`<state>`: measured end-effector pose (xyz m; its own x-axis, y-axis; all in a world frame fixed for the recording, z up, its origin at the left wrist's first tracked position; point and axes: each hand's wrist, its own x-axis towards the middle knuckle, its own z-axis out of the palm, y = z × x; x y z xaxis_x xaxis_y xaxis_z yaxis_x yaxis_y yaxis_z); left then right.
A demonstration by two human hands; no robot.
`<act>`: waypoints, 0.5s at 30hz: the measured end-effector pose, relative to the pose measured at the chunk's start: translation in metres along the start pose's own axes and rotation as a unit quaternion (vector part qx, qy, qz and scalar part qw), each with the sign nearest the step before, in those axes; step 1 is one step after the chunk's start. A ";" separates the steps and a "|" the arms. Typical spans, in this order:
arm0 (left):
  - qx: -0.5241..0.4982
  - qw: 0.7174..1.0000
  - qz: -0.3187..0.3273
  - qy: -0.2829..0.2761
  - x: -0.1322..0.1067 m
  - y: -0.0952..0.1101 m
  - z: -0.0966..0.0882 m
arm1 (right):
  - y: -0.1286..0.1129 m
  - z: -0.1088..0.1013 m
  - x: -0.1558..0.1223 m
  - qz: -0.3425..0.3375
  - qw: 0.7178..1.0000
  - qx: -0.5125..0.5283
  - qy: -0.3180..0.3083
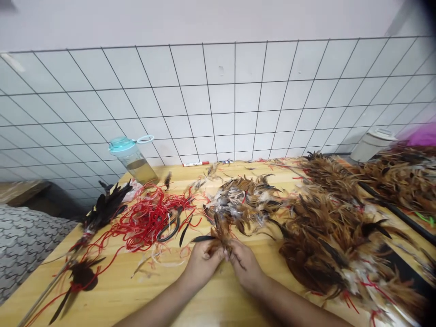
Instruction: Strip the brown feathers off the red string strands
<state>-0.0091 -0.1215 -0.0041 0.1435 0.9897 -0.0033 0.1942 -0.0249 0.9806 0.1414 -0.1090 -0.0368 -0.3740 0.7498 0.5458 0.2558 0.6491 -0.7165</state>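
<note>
My left hand [204, 262] and my right hand [245, 265] meet at the near middle of the table, closed together on a small bunch of brown feathers [222, 230]. The thumbs and fingertips pinch its lower end, and the feather tips fan out away from me. One long dark feather sticks out to the left over my left hand. Just beyond lies a loose pile of brown, white and black feathers [243, 200]. To the left is a tangle of red string [150, 220], with black-handled scissors [170, 225] partly covered at its right side.
Large bundles of brown feathers [327, 227] tied with red string cover the table's right. A black-feathered duster [105, 204] lies at the left edge. Against the tiled wall are a bottle with a teal lid [134, 159], a red-capped marker [195, 163] and a whitish container [371, 145].
</note>
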 end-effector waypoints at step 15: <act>-0.079 0.996 0.030 -0.003 0.038 0.042 0.010 | -0.022 -0.041 0.015 0.129 0.977 0.143 0.095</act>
<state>0.0144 -0.0864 0.0354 0.1568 0.9861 0.0554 0.0290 -0.0607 0.9977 0.1670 -0.1068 0.0046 -0.1506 0.9113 0.3833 0.0504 0.3943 -0.9176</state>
